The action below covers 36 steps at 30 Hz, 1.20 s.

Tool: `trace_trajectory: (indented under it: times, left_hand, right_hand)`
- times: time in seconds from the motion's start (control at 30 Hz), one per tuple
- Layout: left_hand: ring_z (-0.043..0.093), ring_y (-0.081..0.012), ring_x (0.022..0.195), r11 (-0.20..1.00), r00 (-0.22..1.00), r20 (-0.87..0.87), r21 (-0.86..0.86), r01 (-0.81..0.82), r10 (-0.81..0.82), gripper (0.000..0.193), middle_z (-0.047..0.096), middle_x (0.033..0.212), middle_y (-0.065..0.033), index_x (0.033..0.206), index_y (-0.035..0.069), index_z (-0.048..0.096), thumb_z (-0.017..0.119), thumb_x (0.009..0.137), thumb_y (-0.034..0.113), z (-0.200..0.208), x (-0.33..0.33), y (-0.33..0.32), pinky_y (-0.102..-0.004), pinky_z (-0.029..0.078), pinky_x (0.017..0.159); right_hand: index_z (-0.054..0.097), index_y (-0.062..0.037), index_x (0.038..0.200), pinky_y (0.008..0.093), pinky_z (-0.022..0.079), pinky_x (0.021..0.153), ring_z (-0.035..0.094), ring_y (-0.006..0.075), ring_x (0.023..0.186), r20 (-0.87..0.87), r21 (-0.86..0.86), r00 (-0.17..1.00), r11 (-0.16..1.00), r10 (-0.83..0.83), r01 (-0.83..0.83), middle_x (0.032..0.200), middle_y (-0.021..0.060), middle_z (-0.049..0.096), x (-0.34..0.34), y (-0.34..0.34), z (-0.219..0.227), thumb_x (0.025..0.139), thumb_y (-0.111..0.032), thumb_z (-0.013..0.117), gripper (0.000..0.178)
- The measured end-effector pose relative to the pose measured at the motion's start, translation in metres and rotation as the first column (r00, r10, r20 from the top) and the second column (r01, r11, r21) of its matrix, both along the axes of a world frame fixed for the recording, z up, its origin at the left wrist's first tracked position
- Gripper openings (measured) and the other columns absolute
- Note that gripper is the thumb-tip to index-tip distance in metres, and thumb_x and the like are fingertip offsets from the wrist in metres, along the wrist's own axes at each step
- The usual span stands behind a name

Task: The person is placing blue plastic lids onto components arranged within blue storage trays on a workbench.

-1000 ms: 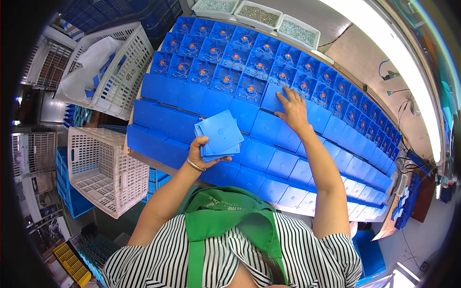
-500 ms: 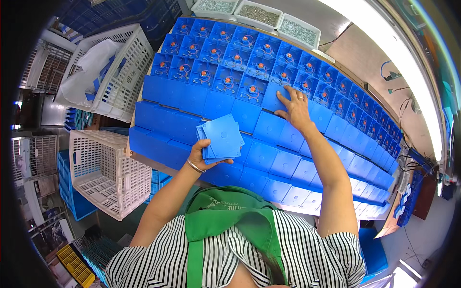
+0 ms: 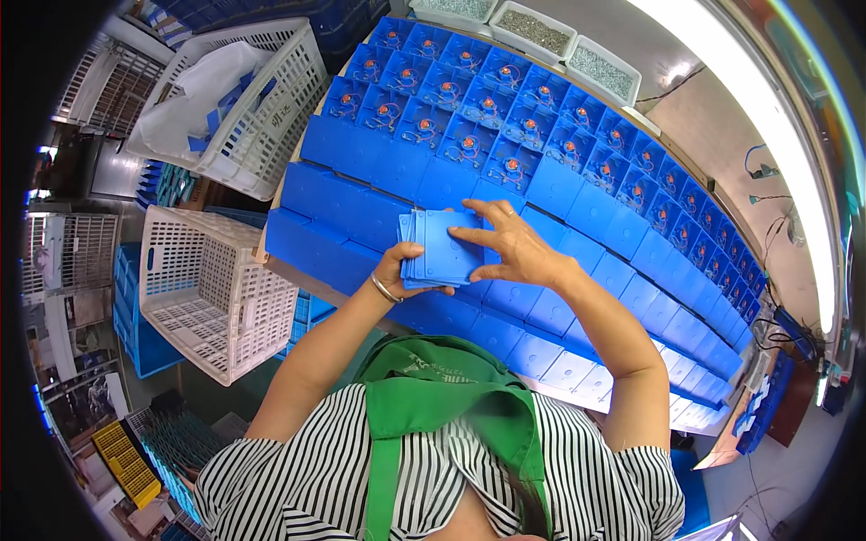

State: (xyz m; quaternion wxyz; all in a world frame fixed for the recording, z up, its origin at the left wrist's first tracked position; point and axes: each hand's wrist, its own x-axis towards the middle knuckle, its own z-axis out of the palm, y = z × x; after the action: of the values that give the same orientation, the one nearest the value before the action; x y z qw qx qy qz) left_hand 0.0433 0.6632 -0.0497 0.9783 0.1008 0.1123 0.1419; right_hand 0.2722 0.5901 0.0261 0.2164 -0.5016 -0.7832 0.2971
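My left hand (image 3: 394, 270), with a bracelet at its wrist, grips a small stack of square blue plastic lids (image 3: 442, 252) by its left side and from beneath. Over the right side of that stack is my right hand (image 3: 525, 251), fingers spread. Its index fingertip touches the top lid and its thumb is near the right edge; it has no lid in its grasp. Beneath both hands stretch rows of lidded blue boxes (image 3: 552, 187). Farther back, several rows of open blue boxes (image 3: 467, 149) each hold an orange-red part with thin wires.
White trays of small metal pieces (image 3: 534, 34) line the table's far edge. To the left are a white crate (image 3: 262, 117) with plastic wrap and blue pieces, and a tilted white crate (image 3: 221, 298). A bright tube light (image 3: 767, 108) crosses the right side.
My right hand has come back from a lid on the front row of open boxes to the stack. My left hand has turned the stack slightly. The whole view has shifted somewhat.
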Motion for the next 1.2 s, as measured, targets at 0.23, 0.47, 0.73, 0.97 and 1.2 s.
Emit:
trace_trajectory:
  times: [0.23, 0.47, 0.73, 0.97, 1.2]
  left_hand:
    - [0.058, -0.0457, 0.110, 0.999, 0.999, -0.024, -0.047, -0.023, 0.022, 0.086, 0.043, 0.134, -0.0225, 0.147, 0.014, 0.023, 0.067, 0.074, 0.019, -0.008, -0.012, 0.002, -0.0637, 0.057, 0.072]
    - [0.054, -0.0448, 0.115, 0.992, 0.998, 0.034, -0.120, -0.048, 0.052, 0.083, 0.043, 0.136, -0.0163, 0.147, 0.022, 0.025, 0.066, 0.075, 0.015, -0.010, -0.027, 0.013, -0.0649, 0.055, 0.075]
    - [0.053, -0.0459, 0.116, 0.988, 0.998, 0.027, -0.142, -0.056, 0.060, 0.085, 0.042, 0.137, -0.0176, 0.150, 0.022, 0.022, 0.066, 0.077, 0.016, -0.011, -0.036, 0.021, -0.0652, 0.055, 0.076]
    - [0.052, -0.0467, 0.118, 0.991, 0.998, 0.044, -0.129, -0.044, 0.050, 0.085, 0.040, 0.140, -0.0181, 0.150, 0.022, 0.021, 0.066, 0.079, 0.018, -0.010, -0.040, 0.031, -0.0655, 0.054, 0.077]
    - [0.054, -0.0448, 0.117, 0.989, 0.999, 0.039, -0.149, -0.007, 0.013, 0.079, 0.045, 0.138, -0.0190, 0.150, 0.022, 0.022, 0.063, 0.082, 0.022, -0.015, -0.038, 0.044, -0.0692, 0.049, 0.084]
  right_hand:
    - [0.057, -0.0117, 0.129, 0.0455, 0.042, 0.098, 0.049, 0.0365, 0.121, 0.153, 0.199, 0.978, 0.974, -0.139, 0.107, 0.135, 0.0206, 0.049, 0.015, 0.017, -0.015, 0.061, -0.032, 0.085, 0.076]
    - [0.056, -0.0071, 0.128, 0.0452, 0.042, 0.101, 0.050, 0.0358, 0.122, 0.430, 0.394, 0.686, 0.806, -0.587, 0.442, 0.133, 0.0203, 0.052, 0.076, 0.048, -0.070, 0.062, -0.027, 0.085, 0.075]
    - [0.055, -0.0091, 0.130, 0.0504, 0.038, 0.103, 0.045, 0.0326, 0.127, 0.631, 0.257, 0.606, 0.867, -0.485, 0.427, 0.138, 0.0169, 0.047, 0.065, 0.050, -0.073, 0.065, -0.028, 0.084, 0.074]
    - [0.055, -0.0164, 0.132, 0.0539, 0.035, 0.104, 0.044, 0.0334, 0.126, 0.522, 0.273, 0.668, 0.845, -0.531, 0.459, 0.138, 0.0121, 0.047, 0.077, 0.052, -0.084, 0.069, -0.033, 0.081, 0.070]
    - [0.050, -0.0115, 0.136, 0.0542, 0.034, 0.104, 0.041, 0.0393, 0.130, 0.307, 0.342, 0.787, 0.834, -0.535, 0.434, 0.144, 0.0190, 0.041, 0.025, 0.061, -0.046, 0.069, -0.037, 0.081, 0.078]
